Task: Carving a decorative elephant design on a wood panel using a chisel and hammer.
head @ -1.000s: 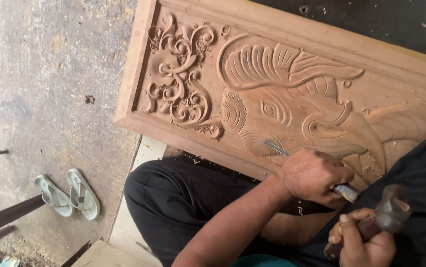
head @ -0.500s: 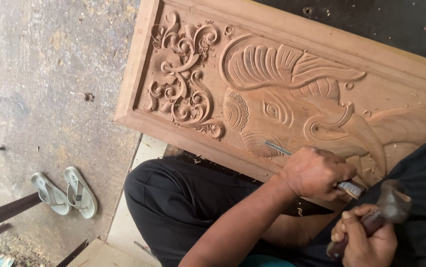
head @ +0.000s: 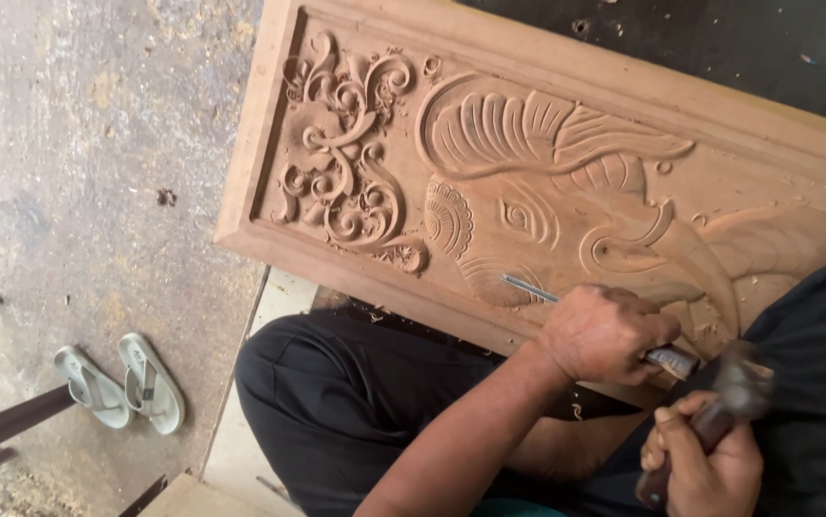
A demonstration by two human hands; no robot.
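You carve the elephant on the wood panel (head: pixel 566 86).
Your left hand (head: pixel 604 330) grips the chisel (head: pixel 528 287); your right hand (head: pixel 705 460) grips the mallet (head: pixel 734 388). Swirls look finished; the elephant's lower edge stays rough.

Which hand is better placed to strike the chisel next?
The right hand. It already grips the mallet, raised just behind the chisel's handle end. The left hand is wrapped around the chisel, holding its tip on the carved wooden panel.
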